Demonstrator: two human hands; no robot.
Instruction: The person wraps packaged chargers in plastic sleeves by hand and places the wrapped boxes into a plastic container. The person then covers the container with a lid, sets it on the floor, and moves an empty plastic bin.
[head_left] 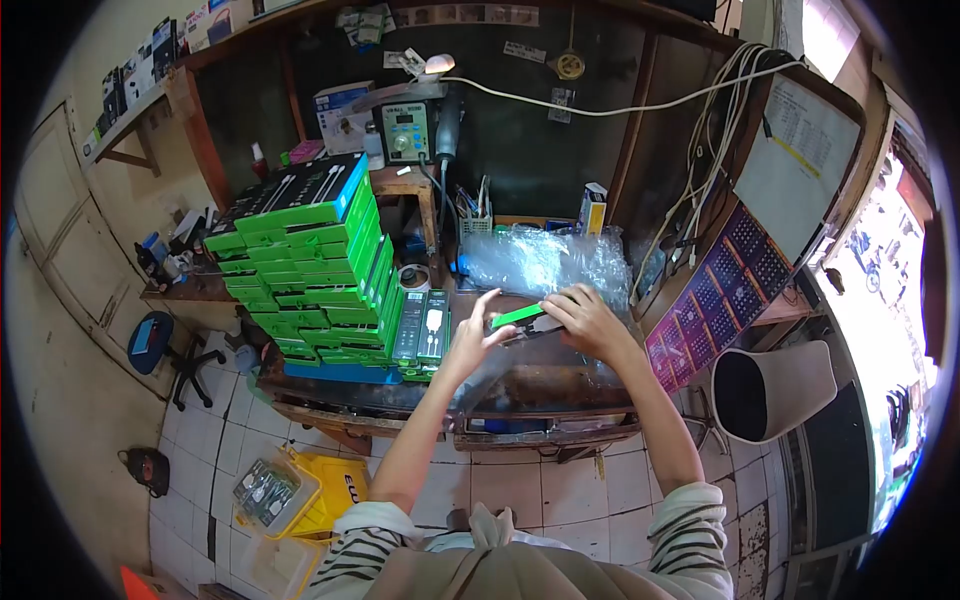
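Green and black, the small box (518, 317) sits between the left hand (474, 338) and right hand (583, 318), gripped at both ends above the surface (540, 385), right of the green stack (315, 275).

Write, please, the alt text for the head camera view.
A person's right hand holds a green-and-black box over a wooden workbench, the left hand at its other end. A tall stack of green-sided boxes stands left; clear plastic lies behind.
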